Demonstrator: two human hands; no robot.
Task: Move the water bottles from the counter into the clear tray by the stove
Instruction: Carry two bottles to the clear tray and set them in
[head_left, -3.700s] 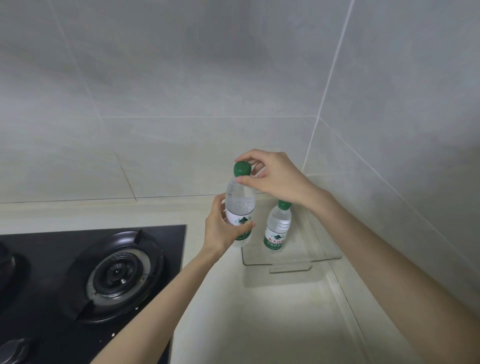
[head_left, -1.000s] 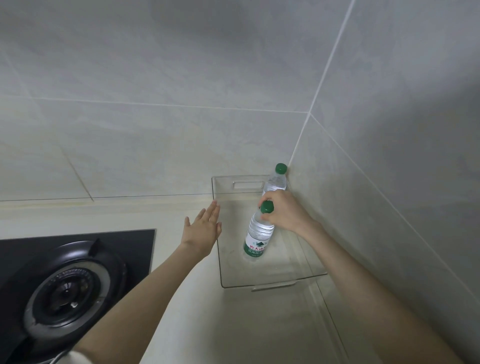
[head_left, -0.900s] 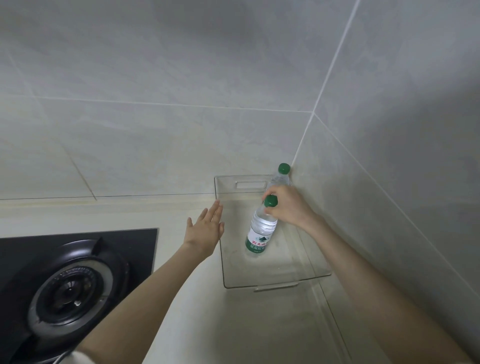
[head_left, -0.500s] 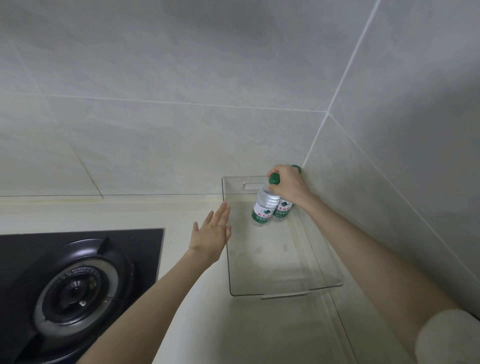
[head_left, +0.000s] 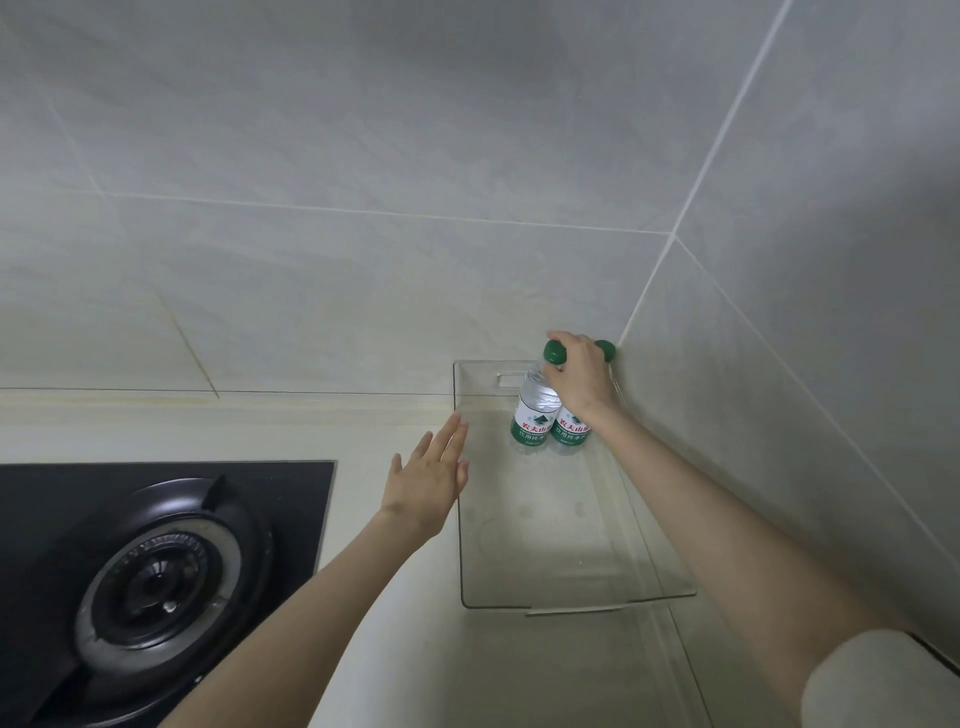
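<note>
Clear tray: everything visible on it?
The tray is a clear, plastic-looking rectangle with low walls, a slot handle in the far wall and a near-end lip. It lies flat on the counter in the wall corner, right of the stove. Left bottle and right bottle stand upright at its far end. Left hand beside its left wall, contact unclear.

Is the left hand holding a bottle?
No, the left hand is open beside the clear tray; only the right hand grips a water bottle.
</note>
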